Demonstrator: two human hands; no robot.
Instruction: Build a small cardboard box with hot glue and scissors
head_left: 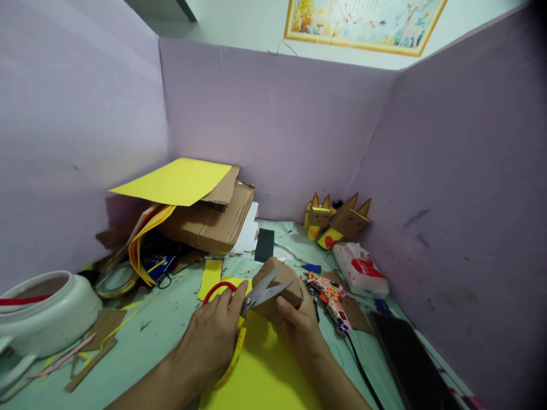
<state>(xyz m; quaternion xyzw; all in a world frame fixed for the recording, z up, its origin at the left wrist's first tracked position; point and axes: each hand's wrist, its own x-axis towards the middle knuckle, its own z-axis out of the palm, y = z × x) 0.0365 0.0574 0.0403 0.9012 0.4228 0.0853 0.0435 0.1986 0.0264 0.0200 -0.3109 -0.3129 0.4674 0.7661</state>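
My left hand (210, 337) is closed around the handles of a pair of scissors (258, 296), which has one red loop and one yellow loop. The blades are spread apart and point right, lying across the near side of a small brown cardboard box (270, 312). With thumb and fingers, my right hand (302, 326) grips that box on its right side; the fingers behind it are hidden. Beneath both hands, a yellow sheet of paper (267, 370) lies on the green tabletop. Whether the blades touch the cardboard I cannot tell.
Cardboard and yellow paper (179, 179) are piled at back left. A white pot (55, 324) stands left among scraps. Cardboard figures (344, 222), a tissue pack (361, 267), a patterned glue gun (331, 296) with a cord and a dark phone-like slab (410, 359) are on the right.
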